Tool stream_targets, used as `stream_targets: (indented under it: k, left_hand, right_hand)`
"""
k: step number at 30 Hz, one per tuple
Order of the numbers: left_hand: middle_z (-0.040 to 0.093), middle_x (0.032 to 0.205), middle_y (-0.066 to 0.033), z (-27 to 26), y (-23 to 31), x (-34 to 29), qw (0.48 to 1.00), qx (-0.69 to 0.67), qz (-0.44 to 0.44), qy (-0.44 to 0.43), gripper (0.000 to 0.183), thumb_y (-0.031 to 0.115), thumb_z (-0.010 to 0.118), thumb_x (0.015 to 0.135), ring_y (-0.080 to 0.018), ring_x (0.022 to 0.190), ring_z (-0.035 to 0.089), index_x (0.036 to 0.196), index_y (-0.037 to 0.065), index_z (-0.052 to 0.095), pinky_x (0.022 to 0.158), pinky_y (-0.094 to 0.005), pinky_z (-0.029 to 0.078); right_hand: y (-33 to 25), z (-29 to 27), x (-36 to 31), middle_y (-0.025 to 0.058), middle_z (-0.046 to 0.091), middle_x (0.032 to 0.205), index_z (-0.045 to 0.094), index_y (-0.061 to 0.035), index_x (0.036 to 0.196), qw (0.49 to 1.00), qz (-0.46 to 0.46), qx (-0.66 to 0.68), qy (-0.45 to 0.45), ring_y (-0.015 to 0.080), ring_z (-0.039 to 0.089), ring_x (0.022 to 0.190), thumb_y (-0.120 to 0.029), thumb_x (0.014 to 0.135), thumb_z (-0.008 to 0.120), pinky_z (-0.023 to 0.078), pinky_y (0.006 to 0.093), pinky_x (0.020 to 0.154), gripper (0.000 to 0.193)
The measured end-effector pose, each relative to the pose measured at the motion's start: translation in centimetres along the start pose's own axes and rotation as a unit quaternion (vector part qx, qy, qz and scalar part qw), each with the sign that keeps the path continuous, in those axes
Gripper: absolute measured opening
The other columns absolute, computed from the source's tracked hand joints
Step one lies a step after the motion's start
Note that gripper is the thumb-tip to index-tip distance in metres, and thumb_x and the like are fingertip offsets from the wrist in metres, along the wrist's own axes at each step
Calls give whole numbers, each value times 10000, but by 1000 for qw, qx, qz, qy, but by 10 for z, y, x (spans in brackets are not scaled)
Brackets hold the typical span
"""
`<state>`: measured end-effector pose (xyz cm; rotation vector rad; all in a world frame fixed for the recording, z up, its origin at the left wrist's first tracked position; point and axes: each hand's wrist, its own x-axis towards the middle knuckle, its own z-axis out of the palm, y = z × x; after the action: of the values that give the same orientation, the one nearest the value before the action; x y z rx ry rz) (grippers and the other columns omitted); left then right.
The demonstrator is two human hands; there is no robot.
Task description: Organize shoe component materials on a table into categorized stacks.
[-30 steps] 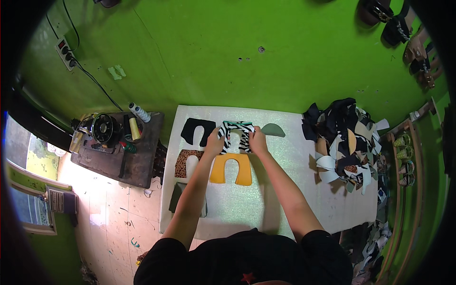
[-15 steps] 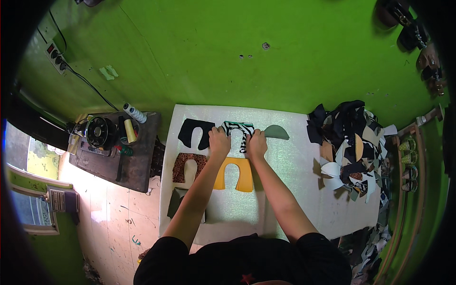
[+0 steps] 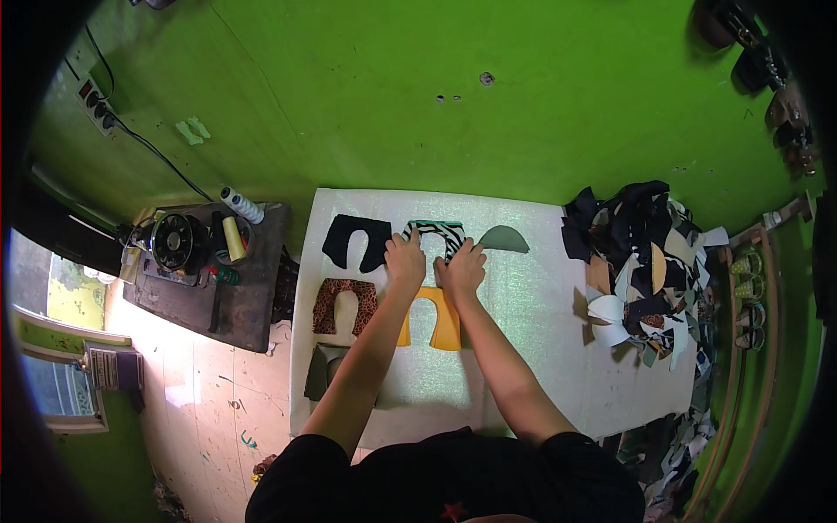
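The left hand (image 3: 405,260) is reaching over the white table (image 3: 540,357) and resting its fingertips on the left side of the zebra-striped piece (image 3: 434,227). Its fingers are pointing away from the person and curving a little, lying fairly close together. The right hand (image 3: 462,267) is touching the right side of the same piece, its fingers bending over the stripes and its thumb standing apart from them, toward the left hand. I cannot tell whether either hand is pinching the piece or only pressing on it, since the backs of the hands are hiding the undersides of the fingers.

The striped piece is lying on the table with its curved top facing the green wall (image 3: 366,105) and a teal edge showing along that top. It is sitting between a black arched piece (image 3: 338,241) on the left and a green half-round piece (image 3: 506,239) on the right. A yellow arched piece (image 3: 446,324) is lying nearer the person, just below the hands, and the left forearm is partly covering it. A leopard-print piece (image 3: 324,307) is resting to the left of that forearm, below the black one.
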<state>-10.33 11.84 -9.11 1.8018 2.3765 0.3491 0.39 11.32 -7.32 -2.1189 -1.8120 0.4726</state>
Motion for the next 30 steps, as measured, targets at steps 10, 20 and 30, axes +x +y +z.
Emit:
stream_targets:
  k: [10, 20, 30]
  left_hand:
    - [437, 1039, -135, 14, -6, -7, 998, 33, 48, 37, 529, 272, 630, 748, -278, 933, 442, 1240, 179, 461, 744, -350, 423]
    - [425, 1070, -161, -2, -5, -11, 999, -22, 36, 11, 564, 270, 628, 750, -304, 957, 436, 1261, 139, 426, 770, -374, 423]
    - [422, 1133, -225, -33, -9, -63, 982, -166, 42, 78, 448, 229, 626, 730, -361, 1011, 425, 1120, 43, 508, 846, -437, 375]
  right_hand:
    - [3, 18, -2, 174, 405, 1097, 358, 4, 1212, 999, 5, -49, 13, 314, 415, 1020, -267, 725, 644, 405, 440, 760, 627]
    - [1, 4, -2, 180, 396, 1113, 350, -4, 1206, 999, 5, -27, -33, 328, 418, 1026, -321, 724, 651, 388, 459, 780, 651]
    - [40, -24, -45, 224, 411, 1095, 369, 18, 1189, 991, -102, 87, -8, 375, 430, 1010, -291, 749, 618, 380, 464, 819, 592]
